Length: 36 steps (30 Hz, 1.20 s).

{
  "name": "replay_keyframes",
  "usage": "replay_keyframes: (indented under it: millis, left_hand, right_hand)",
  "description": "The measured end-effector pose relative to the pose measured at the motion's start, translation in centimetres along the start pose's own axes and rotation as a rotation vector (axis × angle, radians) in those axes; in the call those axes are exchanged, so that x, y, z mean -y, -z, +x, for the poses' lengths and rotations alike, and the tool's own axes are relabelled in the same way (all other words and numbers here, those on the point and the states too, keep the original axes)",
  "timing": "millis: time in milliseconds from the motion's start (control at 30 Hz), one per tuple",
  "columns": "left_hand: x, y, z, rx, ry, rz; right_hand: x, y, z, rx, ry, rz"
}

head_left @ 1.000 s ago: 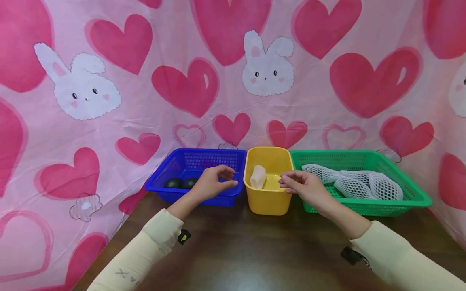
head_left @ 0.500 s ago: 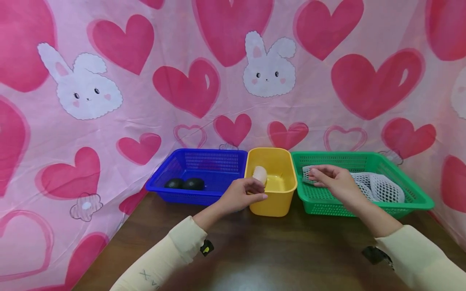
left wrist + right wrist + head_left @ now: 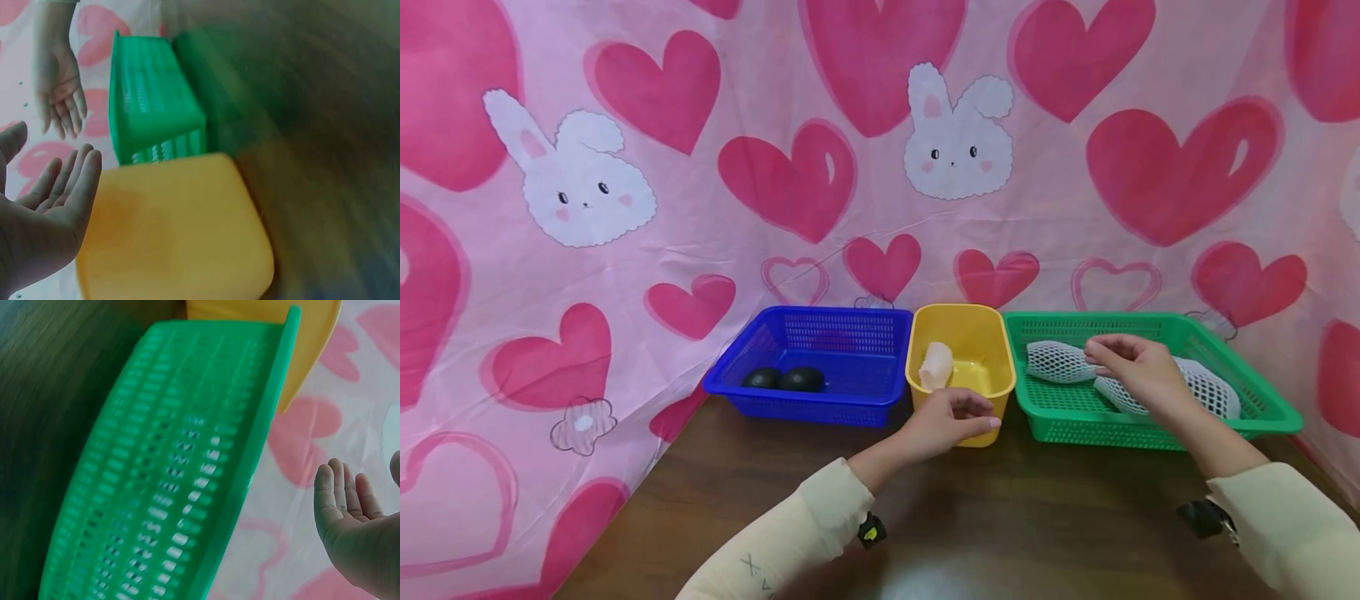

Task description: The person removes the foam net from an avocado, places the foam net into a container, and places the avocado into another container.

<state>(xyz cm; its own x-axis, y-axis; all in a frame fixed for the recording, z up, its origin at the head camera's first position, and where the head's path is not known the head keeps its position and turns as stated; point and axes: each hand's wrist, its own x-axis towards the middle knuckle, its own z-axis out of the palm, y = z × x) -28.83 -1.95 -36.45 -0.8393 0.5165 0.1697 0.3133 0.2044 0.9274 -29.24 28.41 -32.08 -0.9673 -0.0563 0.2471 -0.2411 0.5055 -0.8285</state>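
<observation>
My left hand (image 3: 947, 427) hangs over the near rim of the yellow bin (image 3: 992, 417), fingers loosely bent and nothing in its grasp. In the left wrist view that hand (image 3: 53, 219) shows an open palm beside the bin. Above the green basket (image 3: 1075, 427), my right hand (image 3: 1142, 372) is empty, its fingers relaxed. The right wrist view shows this hand (image 3: 356, 531) past the basket's rim. Several white foam mesh sleeves (image 3: 1058, 362) lie in the green basket, partly hidden by the right hand. A pale, ruffled-edged piece (image 3: 936, 365) leans inside the yellow bin.
At left, touching or close to the yellow bin, stands a blue basket (image 3: 820, 408) with two dark, smooth oval objects (image 3: 802, 379) inside. All three containers line the back of a brown wooden table (image 3: 1000, 517). A pink heart-patterned cloth (image 3: 865, 208) hangs behind.
The left hand has moved right, from over the blue basket to the yellow bin's front. My right hand has moved right, from the yellow bin's edge to over the green basket.
</observation>
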Motion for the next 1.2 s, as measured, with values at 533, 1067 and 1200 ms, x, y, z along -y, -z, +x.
replay_keyframes:
  millis: [533, 1067, 1200]
  left_hand:
    - [1.3, -4.5, 2.0, -0.06, 0.191, -0.253]
    - [2.4, -7.3, 3.3, -0.131, 0.263, -0.499]
    - [2.3, -7.7, 3.6, -0.137, 0.277, -0.555]
  right_hand:
    - [-3.4, 3.1, 1.2, -0.041, -0.034, -0.14]
    - [-6.1, 3.6, 3.3, 0.044, -0.033, -0.511]
    - [-6.8, 3.4, 4.1, 0.101, -0.044, -0.57]
